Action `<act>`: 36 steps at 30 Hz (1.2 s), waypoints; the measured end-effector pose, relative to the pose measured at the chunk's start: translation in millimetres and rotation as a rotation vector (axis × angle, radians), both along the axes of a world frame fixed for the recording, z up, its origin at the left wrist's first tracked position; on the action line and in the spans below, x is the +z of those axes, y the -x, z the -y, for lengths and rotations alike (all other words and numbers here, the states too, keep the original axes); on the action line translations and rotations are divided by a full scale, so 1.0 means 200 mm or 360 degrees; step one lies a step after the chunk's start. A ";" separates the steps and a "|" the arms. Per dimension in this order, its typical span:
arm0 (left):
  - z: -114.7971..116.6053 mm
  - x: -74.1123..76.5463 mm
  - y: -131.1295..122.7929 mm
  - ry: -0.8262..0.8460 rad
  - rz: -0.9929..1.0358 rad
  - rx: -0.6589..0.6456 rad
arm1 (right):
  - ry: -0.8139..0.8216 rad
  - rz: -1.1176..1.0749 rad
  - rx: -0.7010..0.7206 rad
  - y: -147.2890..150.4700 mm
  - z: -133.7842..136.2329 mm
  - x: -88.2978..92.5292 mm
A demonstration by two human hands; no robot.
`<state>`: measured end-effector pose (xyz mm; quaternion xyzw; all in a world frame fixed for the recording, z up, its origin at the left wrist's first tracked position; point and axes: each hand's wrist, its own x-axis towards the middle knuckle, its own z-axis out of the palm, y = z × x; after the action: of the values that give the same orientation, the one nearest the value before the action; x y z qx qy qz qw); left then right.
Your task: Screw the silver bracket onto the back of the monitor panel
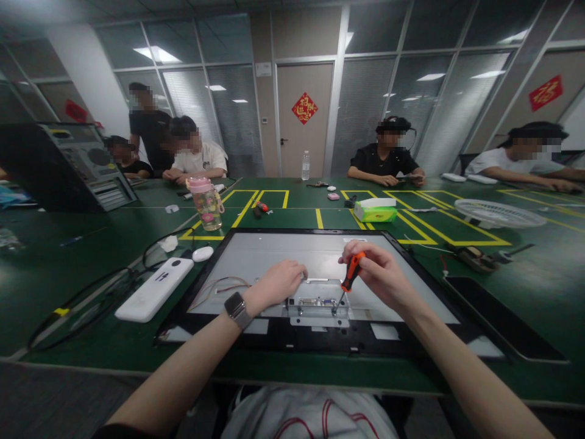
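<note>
A monitor (256, 256) lies face down on the green table, its grey metal back panel exposed. My right hand (379, 271) is closed round an orange and black screwdriver (351, 274), whose tip stands on the metal port bracket (315, 305) near the panel's front edge. My left hand (276, 283), with a watch on the wrist, rests with curled fingers on the panel just left of the bracket. Thin wires (219, 285) run across the panel's left side.
A white power bank (153, 289) and black cables (91, 305) lie left of the monitor, a pink-lidded bottle (206, 204) behind them. A green tissue box (375, 210), a white fan grille (498, 213) and an open computer case (77, 164) stand further off. Several people sit at the far side.
</note>
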<state>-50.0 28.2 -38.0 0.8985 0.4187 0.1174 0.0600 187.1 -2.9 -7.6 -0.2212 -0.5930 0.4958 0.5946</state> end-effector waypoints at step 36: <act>-0.01 -0.02 0.01 -0.0021 -0.0015 0.0029 | -0.0113 0.0009 -0.0118 0.02 -0.03 -0.01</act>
<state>-51.5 30.8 -42.8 0.8955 0.4264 0.1164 0.0510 182.6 3.7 -10.1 -0.2231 -0.6034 0.4515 0.6183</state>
